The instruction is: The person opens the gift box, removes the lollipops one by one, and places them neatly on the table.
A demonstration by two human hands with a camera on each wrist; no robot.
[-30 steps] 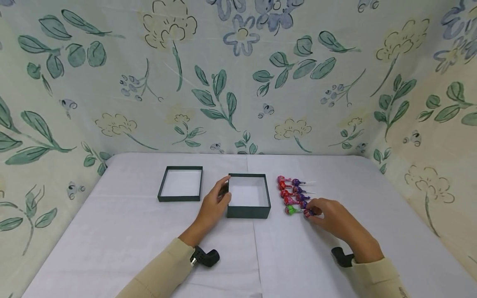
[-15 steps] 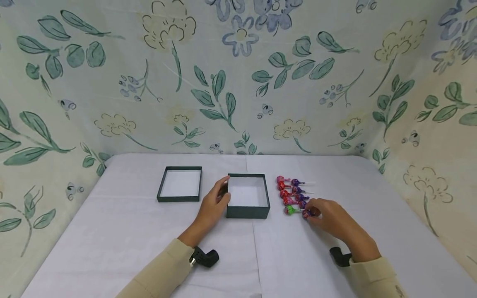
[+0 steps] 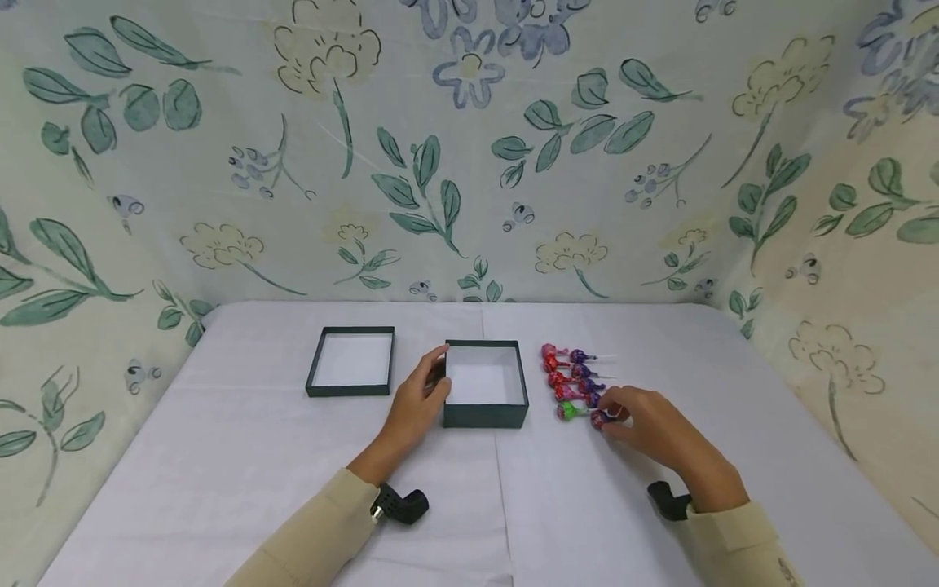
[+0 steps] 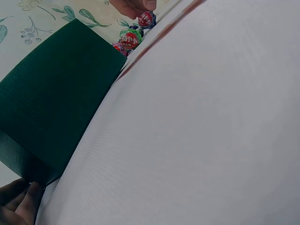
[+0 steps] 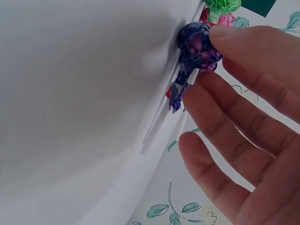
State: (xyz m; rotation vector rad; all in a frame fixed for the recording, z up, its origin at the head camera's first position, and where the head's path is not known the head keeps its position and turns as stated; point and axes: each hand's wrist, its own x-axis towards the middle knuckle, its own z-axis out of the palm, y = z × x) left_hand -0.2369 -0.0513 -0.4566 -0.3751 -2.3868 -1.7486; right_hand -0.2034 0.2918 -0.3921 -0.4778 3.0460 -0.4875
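In the head view, my left hand (image 3: 420, 397) holds the left side of an open dark green box (image 3: 486, 417), its thumb and index finger at the wall. The box's white inside holds nothing visible. To the right, my right hand (image 3: 644, 420) pinches a dark purple-blue wrapped lollipop (image 5: 199, 44) at the near end of the group. In the right wrist view, the thumb lies on the candy head and the other fingers curve beside its wrapper. A green-wrapped lollipop (image 3: 565, 412) lies just left of it. Red and pink lollipops (image 3: 554, 379) and purple lollipops (image 3: 579, 357) form two columns behind.
A shallow box lid (image 3: 350, 395), green-edged and white inside, lies left of the box. White cloth (image 3: 264, 456) covers the table. A floral curtain (image 3: 440, 269) stands along the back and sides.
The right hand stays at the near lollipop, which shifts very slightly. The left hand stays at the box. The whole head view drifts a little left.
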